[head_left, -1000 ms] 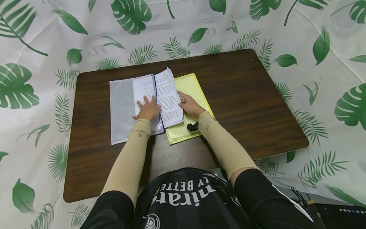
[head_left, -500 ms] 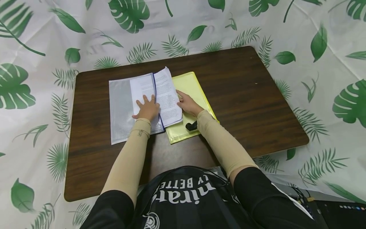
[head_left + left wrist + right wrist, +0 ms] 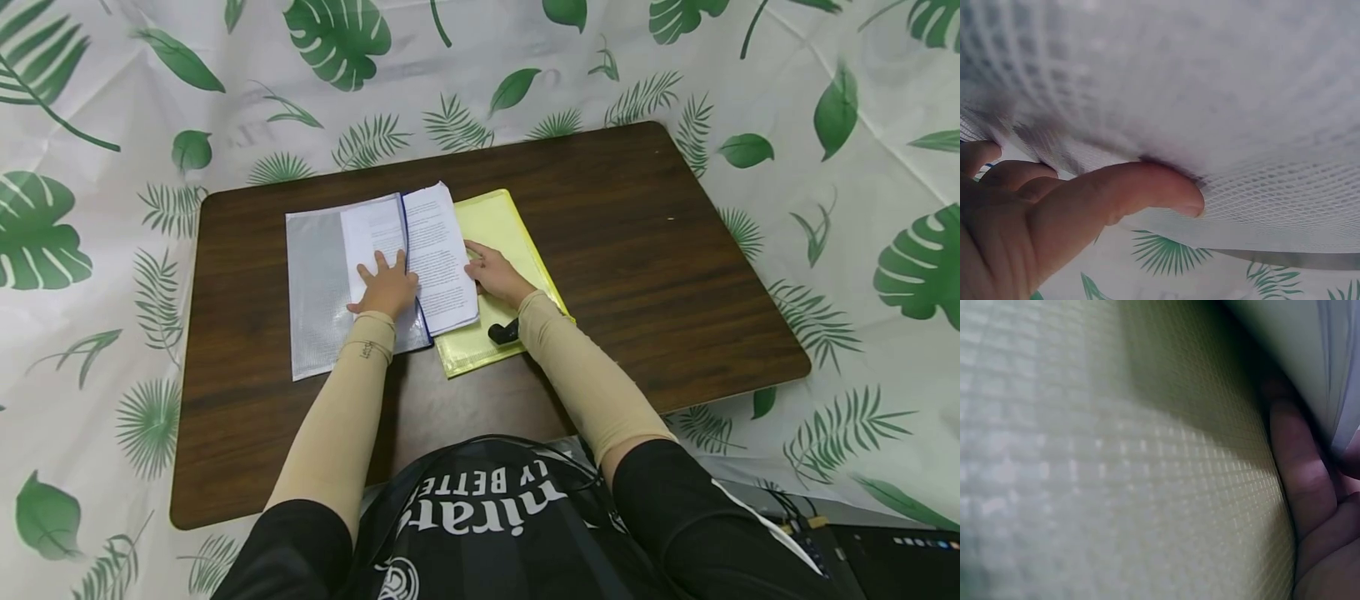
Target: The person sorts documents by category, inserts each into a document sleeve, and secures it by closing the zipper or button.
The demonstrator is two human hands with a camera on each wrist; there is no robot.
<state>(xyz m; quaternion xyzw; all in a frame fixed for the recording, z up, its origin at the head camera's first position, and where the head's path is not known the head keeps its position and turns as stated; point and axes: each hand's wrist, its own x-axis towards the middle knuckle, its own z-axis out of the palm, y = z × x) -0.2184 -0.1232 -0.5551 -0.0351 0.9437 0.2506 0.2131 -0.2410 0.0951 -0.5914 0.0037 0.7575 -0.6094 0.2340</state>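
In the head view, a clear mesh zip folder (image 3: 315, 292) with a blue zip edge lies left of centre. A stack of printed papers (image 3: 444, 283) is partly inside it and juts out past the blue edge to the right. My left hand (image 3: 386, 287) rests on the folder with spread fingers, over the papers inside. At the stack's right edge, my right hand (image 3: 495, 273) pinches the papers; fingers (image 3: 1304, 469) reach beneath them in the right wrist view. A yellow mesh folder (image 3: 491, 217) lies under the right hand and the protruding papers.
The brown wooden table (image 3: 637, 250) extends to the right. A small black object (image 3: 504, 332) shows at the right wrist, over the yellow folder. Leaf-print sheeting (image 3: 570, 50) surrounds the table, and a dark device (image 3: 892, 558) stands at the lower right.
The papers have slid slightly left, deeper into the clear folder, with my right hand moving along. My left hand has stayed on the folder.
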